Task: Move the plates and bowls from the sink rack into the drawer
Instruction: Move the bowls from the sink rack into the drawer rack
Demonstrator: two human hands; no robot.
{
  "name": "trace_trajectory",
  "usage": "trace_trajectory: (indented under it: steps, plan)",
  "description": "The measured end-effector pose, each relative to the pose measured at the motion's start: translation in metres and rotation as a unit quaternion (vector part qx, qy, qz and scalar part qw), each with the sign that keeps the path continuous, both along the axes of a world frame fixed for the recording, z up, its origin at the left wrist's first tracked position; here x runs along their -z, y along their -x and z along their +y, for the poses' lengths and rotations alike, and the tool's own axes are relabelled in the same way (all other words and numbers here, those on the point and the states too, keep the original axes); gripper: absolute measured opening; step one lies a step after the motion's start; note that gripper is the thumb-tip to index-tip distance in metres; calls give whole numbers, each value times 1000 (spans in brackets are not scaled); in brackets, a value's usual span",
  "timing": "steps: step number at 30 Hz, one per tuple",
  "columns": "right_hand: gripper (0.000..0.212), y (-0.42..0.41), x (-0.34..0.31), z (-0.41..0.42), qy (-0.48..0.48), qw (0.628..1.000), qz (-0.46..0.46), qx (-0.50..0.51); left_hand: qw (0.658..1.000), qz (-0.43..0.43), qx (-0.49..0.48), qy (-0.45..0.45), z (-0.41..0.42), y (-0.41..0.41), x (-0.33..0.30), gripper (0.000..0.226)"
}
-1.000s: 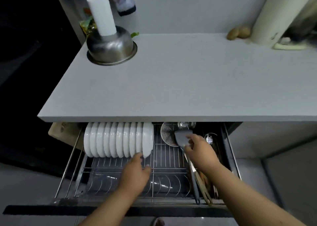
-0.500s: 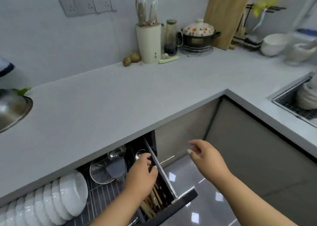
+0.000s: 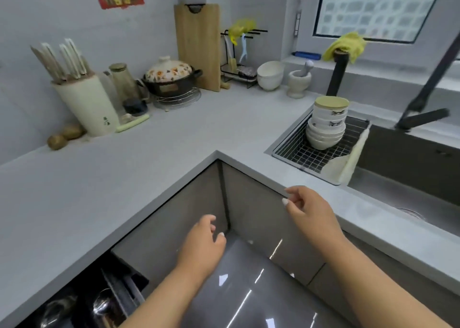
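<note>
The stack of bowls (image 3: 326, 126) stands on the sink rack (image 3: 321, 153), at about 2 o'clock in my view, upside down as far as I can judge, with a pale round lid or base on top. I see no plates on the rack, so I judge these bowls are what is left to move. The drawer (image 3: 99, 300) is open at 7 o'clock, under the tabletop (image 3: 154, 168); only its dark corner with some metal utensils shows, so I cannot tell how much is already stored inside.

My right hand (image 3: 311, 215) hangs in the air at about 4 o'clock, fingers (image 3: 290, 192) loosely curled and holding nothing, near the tabletop edge but well apart from the bowls. My left hand (image 3: 204, 243) is lower, at 6 o'clock, also relaxed and empty, between the drawer and the sink side
</note>
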State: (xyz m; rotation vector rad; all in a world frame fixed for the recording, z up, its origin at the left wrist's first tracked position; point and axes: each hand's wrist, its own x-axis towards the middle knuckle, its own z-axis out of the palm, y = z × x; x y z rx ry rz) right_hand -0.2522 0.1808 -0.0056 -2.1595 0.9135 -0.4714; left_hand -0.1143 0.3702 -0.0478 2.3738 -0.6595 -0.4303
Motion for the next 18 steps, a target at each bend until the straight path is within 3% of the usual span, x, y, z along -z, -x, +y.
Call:
trace_trajectory:
  steps: [18]
  plan:
    - [16, 19, 9, -135, -14, 991, 17, 130, 988, -67, 139, 1, -194, -33, -6, 48]
